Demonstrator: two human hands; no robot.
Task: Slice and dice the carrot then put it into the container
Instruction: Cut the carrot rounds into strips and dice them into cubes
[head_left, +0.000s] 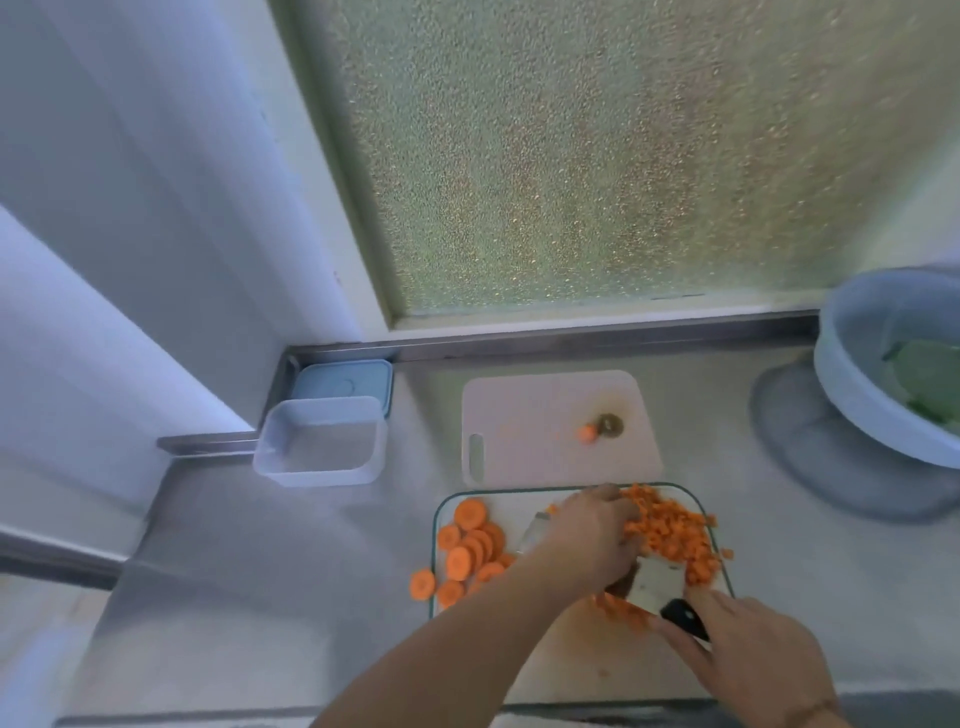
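Observation:
On the green-edged cutting board (452, 506) lies a heap of diced carrot (675, 532) at the right and several round carrot slices (470, 545) at the left, one slice (422, 583) off the board. My right hand (748, 660) grips the black handle of a broad knife (657, 584) whose blade lies across the board. My left hand (592, 535) rests on top of the blade beside the dice, fingers curved down. The clear empty container (322, 441) stands on the counter to the far left, its blue lid (343, 384) behind it.
A second white cutting board (524, 415) behind holds a carrot end (588, 434) and top stub (609, 423). A pale blue bowl (852, 374) with green leaves sits at the right. A frosted window and steel ledge (571, 338) back the steel counter (291, 571).

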